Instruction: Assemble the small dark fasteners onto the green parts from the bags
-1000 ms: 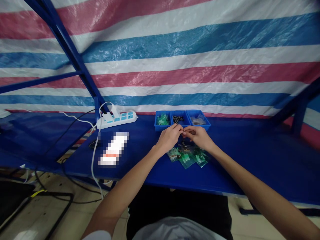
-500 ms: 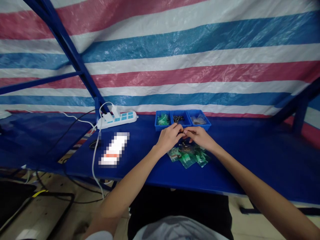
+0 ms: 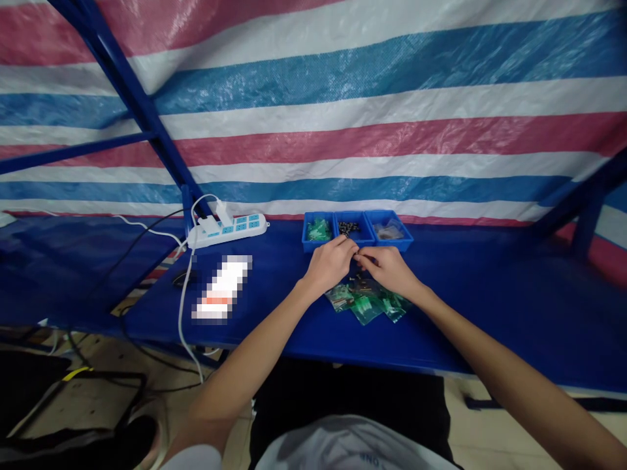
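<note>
Though too small to name, seems held as a small piece (image 3: 357,253) between left hand (image 3: 329,266) and right hand (image 3: 389,267), with fingers bent inward; cannot tell the exact grip of either. Located between blue tray (image 3: 312,247) and green packets (image 3: 365,309). Probably light, stiff, easily dropped (hardly fragile, at a guess). Best pinched at opposite ends, using fingertips only.
</note>
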{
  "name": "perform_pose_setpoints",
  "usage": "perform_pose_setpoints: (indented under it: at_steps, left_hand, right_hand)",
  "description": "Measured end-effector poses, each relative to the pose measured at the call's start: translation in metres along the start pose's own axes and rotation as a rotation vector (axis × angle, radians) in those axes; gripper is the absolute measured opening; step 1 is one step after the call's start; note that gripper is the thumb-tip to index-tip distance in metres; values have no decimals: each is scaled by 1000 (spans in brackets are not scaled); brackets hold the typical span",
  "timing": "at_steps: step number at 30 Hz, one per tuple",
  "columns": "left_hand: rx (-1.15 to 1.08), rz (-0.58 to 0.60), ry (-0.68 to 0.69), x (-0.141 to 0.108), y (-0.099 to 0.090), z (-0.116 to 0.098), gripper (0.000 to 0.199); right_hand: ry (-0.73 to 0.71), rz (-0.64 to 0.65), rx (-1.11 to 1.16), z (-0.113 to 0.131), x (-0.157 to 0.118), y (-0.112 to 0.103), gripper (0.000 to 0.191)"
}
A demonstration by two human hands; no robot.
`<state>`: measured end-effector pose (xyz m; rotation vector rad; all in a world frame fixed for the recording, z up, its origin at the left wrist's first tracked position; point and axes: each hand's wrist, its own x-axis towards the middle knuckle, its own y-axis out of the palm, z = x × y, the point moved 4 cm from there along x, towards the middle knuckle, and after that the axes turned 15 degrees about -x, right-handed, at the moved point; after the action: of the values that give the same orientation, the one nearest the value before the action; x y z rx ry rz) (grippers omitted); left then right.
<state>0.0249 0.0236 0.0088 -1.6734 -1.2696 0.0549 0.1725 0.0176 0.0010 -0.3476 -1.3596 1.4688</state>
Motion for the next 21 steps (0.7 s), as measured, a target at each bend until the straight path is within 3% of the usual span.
perform_pose_setpoints:
  at_steps: [9, 12, 17, 21]
  left_hand:
    - [-28, 137, 57, -2, 0, -1, 30]
    - [-3, 143, 56, -2, 2, 1, 25]
    - [57, 155, 11, -1, 4, 0, 21]
    - [55, 156, -4, -1, 5, 2, 17]
  right_hand:
    - [64, -35, -31, -1, -1, -4, 34]
    - [80, -22, -48, -1, 0, -5, 38]
    - [120, -31, 14, -6, 1, -3, 29]
    - [77, -2, -29, -6, 1, 0, 33]
